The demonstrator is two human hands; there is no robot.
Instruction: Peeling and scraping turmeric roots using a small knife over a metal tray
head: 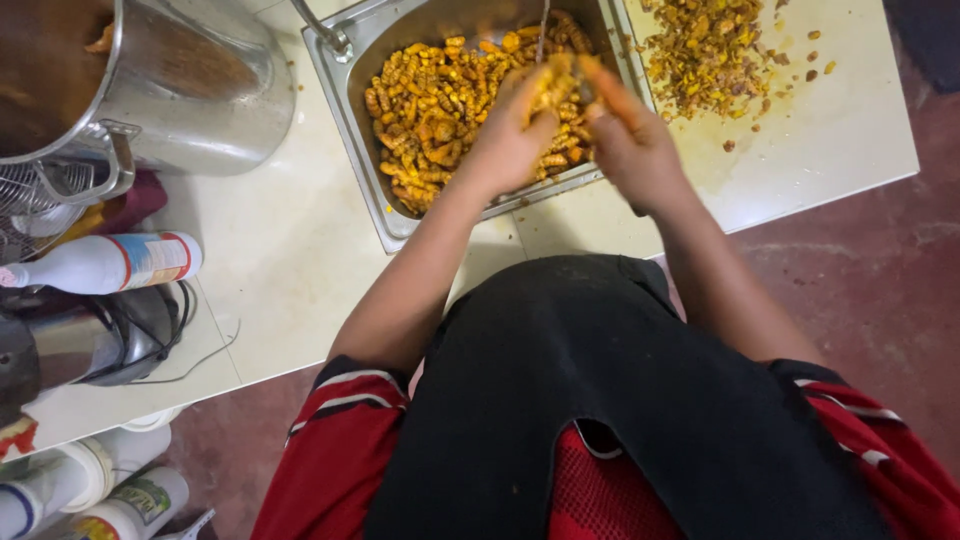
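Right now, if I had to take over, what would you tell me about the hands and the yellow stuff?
Left hand: grip shut on a yellow piece, held over the tray.
Right hand: fingers on the same piece; I cannot tell whether it holds a tool.
Tray on the counter: a thick heap of yellow pieces.
Scraps: piled on the counter right of the tray, with a few bits scattered around.
Pot: far left, untouched.
Done: the scraps pile suggests some pieces are worked.
Left: the tray looks mostly full.
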